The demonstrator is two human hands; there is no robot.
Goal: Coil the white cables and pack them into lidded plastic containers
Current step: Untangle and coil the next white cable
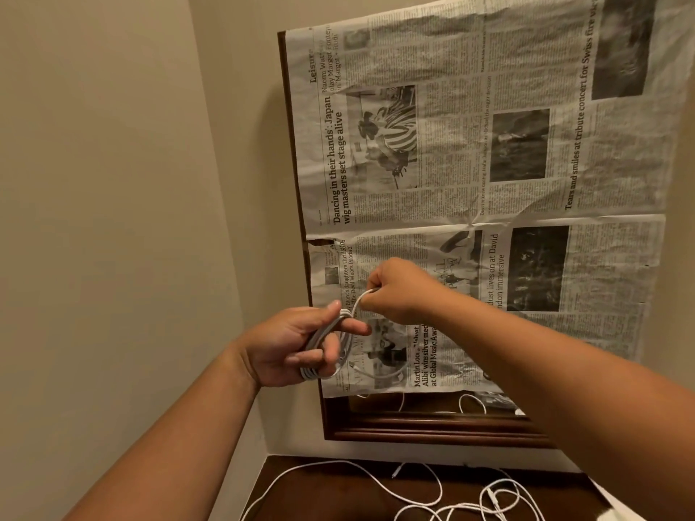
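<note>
My left hand (297, 345) holds a coiled white cable (326, 351) bunched into several loops, raised in front of the wall. My right hand (398, 291) is just up and right of it, fingers pinched on the free end of the same cable (363, 297), which arcs down onto the top of the coil. More loose white cables (432, 494) lie tangled on the dark brown tabletop (338, 494) at the bottom of the view. No plastic container shows in the frame.
A dark wood-framed mirror (432, 426) hangs on the beige wall, mostly covered with newspaper (489, 163). Its uncovered lower strip reflects cables. A bare wall corner runs along the left. A white object (616, 515) sits at the bottom right edge.
</note>
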